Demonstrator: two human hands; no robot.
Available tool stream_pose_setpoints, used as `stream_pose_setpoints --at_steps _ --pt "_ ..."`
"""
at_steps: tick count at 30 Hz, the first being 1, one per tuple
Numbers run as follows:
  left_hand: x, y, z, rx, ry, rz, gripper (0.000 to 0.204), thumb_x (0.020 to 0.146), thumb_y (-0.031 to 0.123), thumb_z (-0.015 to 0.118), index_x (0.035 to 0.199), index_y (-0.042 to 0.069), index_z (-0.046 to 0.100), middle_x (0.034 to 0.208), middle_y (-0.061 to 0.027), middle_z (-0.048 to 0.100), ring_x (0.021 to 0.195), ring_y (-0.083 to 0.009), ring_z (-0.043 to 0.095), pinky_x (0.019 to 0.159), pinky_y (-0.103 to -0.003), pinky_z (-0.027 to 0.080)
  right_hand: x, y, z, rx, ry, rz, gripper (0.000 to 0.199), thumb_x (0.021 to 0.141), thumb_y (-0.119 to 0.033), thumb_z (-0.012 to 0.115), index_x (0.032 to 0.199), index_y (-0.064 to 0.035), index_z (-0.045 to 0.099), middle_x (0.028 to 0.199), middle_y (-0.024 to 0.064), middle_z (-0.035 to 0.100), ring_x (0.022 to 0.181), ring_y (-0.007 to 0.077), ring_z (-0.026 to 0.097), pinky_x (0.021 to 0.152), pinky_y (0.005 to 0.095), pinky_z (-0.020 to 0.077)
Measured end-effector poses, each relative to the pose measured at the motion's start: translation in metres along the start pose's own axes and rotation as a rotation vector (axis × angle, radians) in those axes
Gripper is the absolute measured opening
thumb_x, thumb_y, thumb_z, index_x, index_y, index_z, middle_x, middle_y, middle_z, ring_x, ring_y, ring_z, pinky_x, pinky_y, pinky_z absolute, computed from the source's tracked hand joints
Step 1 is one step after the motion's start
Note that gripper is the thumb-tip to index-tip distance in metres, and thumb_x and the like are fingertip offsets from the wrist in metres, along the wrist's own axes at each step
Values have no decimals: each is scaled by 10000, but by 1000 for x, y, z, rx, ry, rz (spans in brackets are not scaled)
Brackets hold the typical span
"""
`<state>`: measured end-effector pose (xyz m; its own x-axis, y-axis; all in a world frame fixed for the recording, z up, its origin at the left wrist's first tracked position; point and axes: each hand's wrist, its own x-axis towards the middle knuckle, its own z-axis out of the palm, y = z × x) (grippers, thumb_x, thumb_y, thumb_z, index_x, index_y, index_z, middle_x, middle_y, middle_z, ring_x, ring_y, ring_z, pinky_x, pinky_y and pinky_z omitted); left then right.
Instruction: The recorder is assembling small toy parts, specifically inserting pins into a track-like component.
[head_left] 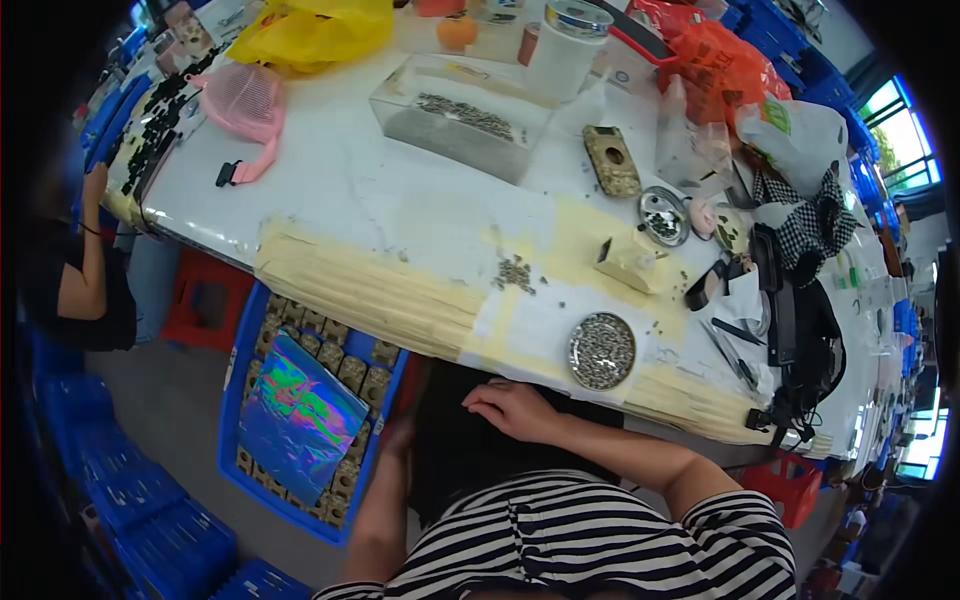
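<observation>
My right hand (515, 408) rests over my dark lap, just below the table's near edge. Its fingers are loosely curled together, and nothing shows in them. Low beside my left thigh, next to a blue crate (228, 430), is my left hand (399, 437); it is dim and blurred, with its fingers hidden. Several square blocks with round holes fill the crate, partly covered by a shiny iridescent sheet (303, 415). On the table near my right hand stands a round dish (601, 351) full of small metallic pieces. A few loose pieces (515, 274) lie to its upper left.
Yellowish tape covers the table's near edge (360, 290). Farther back are a clear bin (450, 120) of small pieces, a holed block (612, 161), a lidded jar (568, 50) and bags. Tweezers (735, 355) and black straps lie right. A person (85, 270) is at left.
</observation>
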<state>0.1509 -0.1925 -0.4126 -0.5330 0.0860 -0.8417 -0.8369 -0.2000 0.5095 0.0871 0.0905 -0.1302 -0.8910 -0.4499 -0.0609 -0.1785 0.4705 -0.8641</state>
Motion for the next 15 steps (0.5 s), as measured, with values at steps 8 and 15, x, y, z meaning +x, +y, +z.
stream_pose_setpoints --at_steps 8,15 --pt "-5 -15 -2 222 -54 -76 410 977 235 570 1334 40 514 1258 -99 597 1143 -196 584 904 -315 503 -12 -56 -39 45 285 -397 112 862 -78 685 973 -65 680 833 76 673 761 262 647 666 355 514" --pt "-11 17 13 308 -49 -52 398 982 235 563 1321 31 525 1249 -105 602 1132 -198 589 900 -312 504 -50 -106 -126 208 111 -683 115 846 -28 683 960 -34 698 863 61 682 739 228 647 646 328 516"
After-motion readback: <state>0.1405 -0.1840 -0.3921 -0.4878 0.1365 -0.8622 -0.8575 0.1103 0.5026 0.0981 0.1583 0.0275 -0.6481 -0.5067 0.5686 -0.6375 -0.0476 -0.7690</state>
